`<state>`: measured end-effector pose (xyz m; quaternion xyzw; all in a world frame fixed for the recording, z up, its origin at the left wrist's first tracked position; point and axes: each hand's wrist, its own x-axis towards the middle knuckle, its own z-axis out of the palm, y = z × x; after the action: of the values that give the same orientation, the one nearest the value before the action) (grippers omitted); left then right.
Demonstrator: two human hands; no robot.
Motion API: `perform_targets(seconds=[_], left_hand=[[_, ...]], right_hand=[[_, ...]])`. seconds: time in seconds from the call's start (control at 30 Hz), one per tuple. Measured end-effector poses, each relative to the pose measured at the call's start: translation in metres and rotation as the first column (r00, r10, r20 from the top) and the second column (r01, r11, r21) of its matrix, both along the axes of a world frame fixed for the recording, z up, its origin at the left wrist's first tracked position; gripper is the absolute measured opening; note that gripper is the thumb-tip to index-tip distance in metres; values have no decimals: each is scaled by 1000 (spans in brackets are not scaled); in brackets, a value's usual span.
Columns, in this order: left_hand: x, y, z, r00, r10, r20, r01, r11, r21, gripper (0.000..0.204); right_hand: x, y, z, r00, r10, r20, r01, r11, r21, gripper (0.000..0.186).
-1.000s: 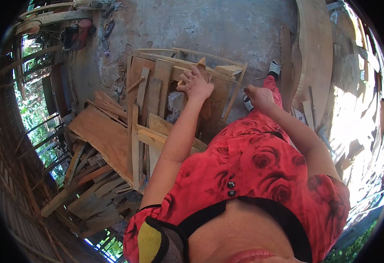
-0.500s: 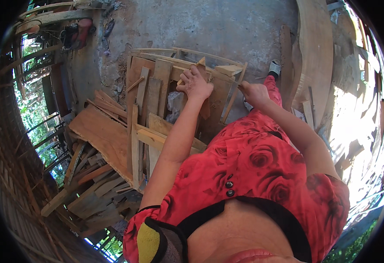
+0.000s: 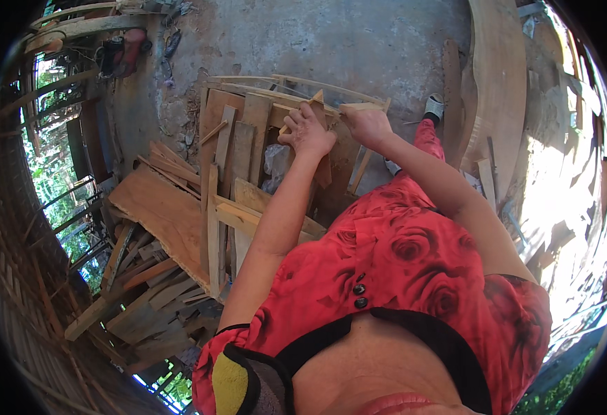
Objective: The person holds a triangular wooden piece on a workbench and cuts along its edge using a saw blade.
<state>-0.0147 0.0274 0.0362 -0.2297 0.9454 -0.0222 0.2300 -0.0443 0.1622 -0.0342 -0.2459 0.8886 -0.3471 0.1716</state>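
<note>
My left hand (image 3: 308, 133) is closed on a narrow brown piece of wood (image 3: 319, 107) with a pointed, pale-edged far end. Its other end shows below the wrist, over a low wooden workbench (image 3: 258, 104). Just to the right, my right hand (image 3: 367, 126) is closed, its knuckles close to the held wood. Whatever it grips is hidden by the fingers and too small to make out. A pale wooden block (image 3: 367, 106) shows just beyond the right hand. A thin slat (image 3: 361, 171) slants down beside it.
Several boards and strips (image 3: 224, 149) lie on the bench, with a clear plastic bag (image 3: 274, 160) among them. A wide plank (image 3: 161, 211) and piled offcuts (image 3: 158, 297) are at the left. Long planks (image 3: 497, 83) line the right. My shoe (image 3: 434, 106) stands on the concrete floor (image 3: 373, 41).
My right hand has moved left and a little away from me, from beyond the slat to beside the held wood. The left hand keeps its grip in almost the same place.
</note>
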Motion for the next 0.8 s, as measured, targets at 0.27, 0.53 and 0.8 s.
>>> perform_targets(seconds=[0.27,0.53,0.8], left_hand=[[0,-3,0,1000,1,20,-1,1000,1,87],[-3,2,2,1000,-20,17,20,1000,2,89],[0,-2,-2,999,2,42,-2,1000,-1,91]], right_hand=[[46,72,-15,999,9,50,-15,993,117,27],[-7,-13,14,999,-25,25,24,999,32,22],[-42,-30,112,980,113,165,-128,988,84,24]])
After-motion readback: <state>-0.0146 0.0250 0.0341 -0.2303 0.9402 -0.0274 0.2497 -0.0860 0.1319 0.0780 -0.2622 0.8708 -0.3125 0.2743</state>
